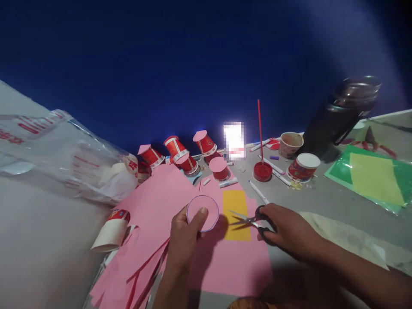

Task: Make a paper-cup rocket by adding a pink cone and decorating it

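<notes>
Between thumb and fingers, my left hand point(186, 231) pinches a pink paper circle point(201, 209) edged with a blue line. My right hand point(286, 229) grips scissors point(249, 219) by their black handles, fingers in the loops. Their blades are slightly parted and point left, apart from the circle. Below the blades lies a yellow paper piece point(234, 197) on a large pink sheet point(231, 270). Behind my hands, a small red cup point(221, 174) stands upside down with a pink disc point(218, 163) on top.
More red paper cups point(176, 148) sit at the back left beside a clear plastic bag point(74, 150). A red dish point(263, 174) with a thin stick, markers point(258, 192), a lidded cup point(302, 167), and a dark flask point(341, 111) are behind and right. Green packets point(341, 171) lie far right.
</notes>
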The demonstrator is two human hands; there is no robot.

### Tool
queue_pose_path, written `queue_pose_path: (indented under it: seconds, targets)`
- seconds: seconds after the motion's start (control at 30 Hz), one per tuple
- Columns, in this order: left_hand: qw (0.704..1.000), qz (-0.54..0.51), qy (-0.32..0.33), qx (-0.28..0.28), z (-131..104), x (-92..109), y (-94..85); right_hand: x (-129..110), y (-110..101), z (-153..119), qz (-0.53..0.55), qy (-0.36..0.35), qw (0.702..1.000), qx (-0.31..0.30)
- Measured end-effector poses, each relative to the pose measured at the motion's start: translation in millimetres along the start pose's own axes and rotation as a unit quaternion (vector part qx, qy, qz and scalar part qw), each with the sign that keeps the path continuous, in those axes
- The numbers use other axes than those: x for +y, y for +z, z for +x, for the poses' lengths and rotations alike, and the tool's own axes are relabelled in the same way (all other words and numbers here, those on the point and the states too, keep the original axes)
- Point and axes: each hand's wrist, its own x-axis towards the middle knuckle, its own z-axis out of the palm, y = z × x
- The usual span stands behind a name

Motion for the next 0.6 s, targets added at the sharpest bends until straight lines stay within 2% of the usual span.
queue_pose_path:
  seconds: [0.13, 0.23, 0.33, 0.43, 0.6]
  targets:
    - [0.990, -0.121, -0.008, -0.076, -0.7, 29.9, 29.3, -7.3, 0.0, -2.8, -0.064, -0.020, 0.998, -0.019]
    - [0.977, -0.170, -0.026, -0.128, 2.4, 40.3, 47.2, -13.0, -2.6, -3.5, -0.078, -0.008, 0.997, -0.027]
    - [0.969, -0.197, -0.036, -0.142, 6.8, 46.1, 61.1, -15.2, -5.6, -2.8, -0.063, 0.010, 0.997, -0.043]
    - [0.967, -0.203, -0.011, -0.152, 10.6, 54.3, 71.3, -15.3, -7.4, -1.4, -0.029, 0.027, 0.997, -0.072]
    - [0.960, -0.192, 0.070, -0.189, 13.6, 70.2, 83.8, -14.3, -5.3, 0.1, 0.014, 0.056, 0.996, -0.069]
